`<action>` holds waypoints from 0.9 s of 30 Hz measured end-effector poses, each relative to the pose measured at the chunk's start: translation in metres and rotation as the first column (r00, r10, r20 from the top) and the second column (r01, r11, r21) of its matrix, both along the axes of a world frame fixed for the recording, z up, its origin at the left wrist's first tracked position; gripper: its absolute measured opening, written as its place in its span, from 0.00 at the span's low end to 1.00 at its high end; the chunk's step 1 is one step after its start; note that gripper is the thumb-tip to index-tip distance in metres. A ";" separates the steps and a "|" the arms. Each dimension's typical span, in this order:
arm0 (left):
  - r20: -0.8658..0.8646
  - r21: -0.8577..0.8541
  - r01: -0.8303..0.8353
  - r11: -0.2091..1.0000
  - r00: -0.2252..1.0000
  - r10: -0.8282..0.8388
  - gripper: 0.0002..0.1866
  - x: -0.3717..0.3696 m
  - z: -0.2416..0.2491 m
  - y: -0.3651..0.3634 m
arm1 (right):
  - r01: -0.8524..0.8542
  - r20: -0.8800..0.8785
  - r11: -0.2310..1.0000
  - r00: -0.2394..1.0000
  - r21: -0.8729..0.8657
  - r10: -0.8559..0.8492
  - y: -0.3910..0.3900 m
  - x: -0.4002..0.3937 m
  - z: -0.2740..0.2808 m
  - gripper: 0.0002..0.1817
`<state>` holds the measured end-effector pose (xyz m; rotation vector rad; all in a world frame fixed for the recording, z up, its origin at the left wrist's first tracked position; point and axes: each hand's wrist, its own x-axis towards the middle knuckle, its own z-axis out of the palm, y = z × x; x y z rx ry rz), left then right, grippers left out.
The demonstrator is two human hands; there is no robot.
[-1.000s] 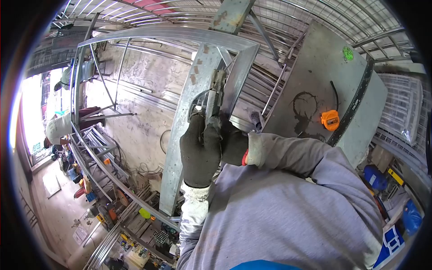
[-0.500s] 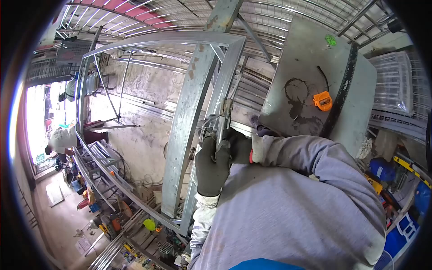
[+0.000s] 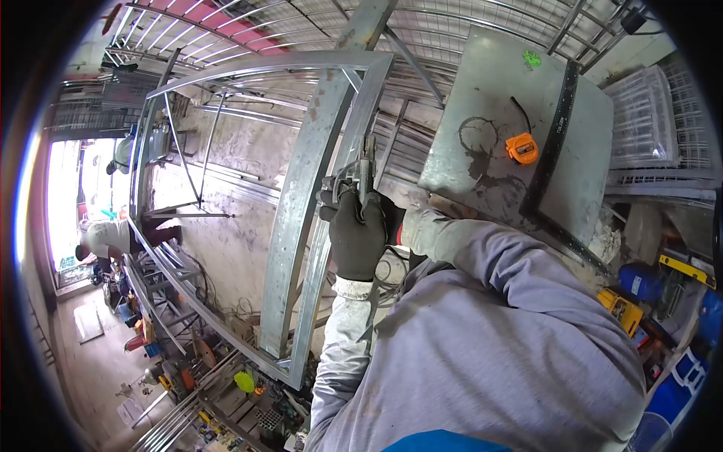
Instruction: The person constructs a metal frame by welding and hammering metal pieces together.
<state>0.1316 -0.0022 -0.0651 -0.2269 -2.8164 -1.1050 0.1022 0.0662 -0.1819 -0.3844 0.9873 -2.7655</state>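
Dark gloves with pale cuffs cover both hands. My left hand [image 3: 357, 239] is closed around the lower part of a metal clamp-like tool [image 3: 366, 169], against a long galvanized frame bar [image 3: 348, 147]. Close beside it, partly behind it, is my right hand [image 3: 392, 217], closed at the same tool's lower end; most of its fingers are hidden. The tool's jaw end points up along the bar. A wider grey steel beam [image 3: 301, 196] runs just left of the bar.
A metal sheet [image 3: 459, 98] on the right carries an orange tape measure [image 3: 522, 148] and a black square ruler [image 3: 553, 143]. Thin frame struts [image 3: 175, 135] stand left. Two people are near the bright doorway, one bent over [image 3: 105, 237]. Tools lie lower left and right.
Both hands and the tool have moved slightly up in view, and my left forearm shows more. The view has shifted; the sheet and tape measure sit further left, and more of the black ruler shows.
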 end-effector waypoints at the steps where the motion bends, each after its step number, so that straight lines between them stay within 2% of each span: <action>1: 0.030 0.009 -0.011 1.000 0.999 0.011 0.15 -0.001 -0.002 0.000 | 0.001 -0.001 1.000 1.000 -0.012 -0.001 -0.002 -0.001 -0.001 0.09; 4: 0.066 0.015 -0.041 0.999 0.997 0.040 0.15 -0.004 -0.018 -0.001 | 0.006 0.000 0.999 1.000 -0.043 -0.006 -0.011 -0.003 -0.002 0.09; 8: 0.090 -0.035 -0.042 0.998 0.995 0.045 0.14 0.002 -0.016 0.004 | 0.004 -0.001 0.997 1.000 -0.075 -0.004 -0.014 -0.003 -0.006 0.10; 9: 0.025 -0.016 -0.023 1.000 0.999 0.023 0.14 0.003 -0.021 0.004 | 0.002 -0.001 0.997 1.000 -0.078 -0.002 -0.014 -0.002 -0.007 0.10; 13: 0.012 -0.108 -0.043 0.993 0.999 0.044 0.14 0.007 -0.025 0.006 | 0.010 0.004 0.995 1.000 -0.097 -0.010 -0.010 0.000 -0.010 0.11; 16: -0.041 -0.168 0.003 0.986 0.999 -0.010 0.15 0.014 -0.029 0.004 | 0.019 0.004 0.994 1.000 -0.104 -0.019 -0.004 0.003 -0.015 0.12; 18: -0.158 -0.247 0.062 0.967 0.982 -0.103 0.16 0.019 -0.026 0.004 | 0.011 0.013 0.992 1.000 -0.128 -0.009 -0.001 0.007 -0.017 0.12; 19: -0.107 -0.293 0.062 0.954 0.989 -0.097 0.17 0.020 -0.023 0.004 | 0.003 0.014 0.990 1.000 -0.141 -0.002 -0.001 0.008 -0.017 0.12; 22: -0.171 -0.328 0.064 0.942 0.977 -0.126 0.17 0.015 -0.030 0.001 | 0.004 0.014 0.987 1.000 -0.161 -0.002 0.001 0.011 -0.017 0.13; 27: -0.175 -0.370 0.042 0.928 0.978 -0.114 0.18 0.013 -0.026 0.004 | 0.005 0.023 0.980 1.000 -0.199 -0.001 0.001 0.014 -0.018 0.14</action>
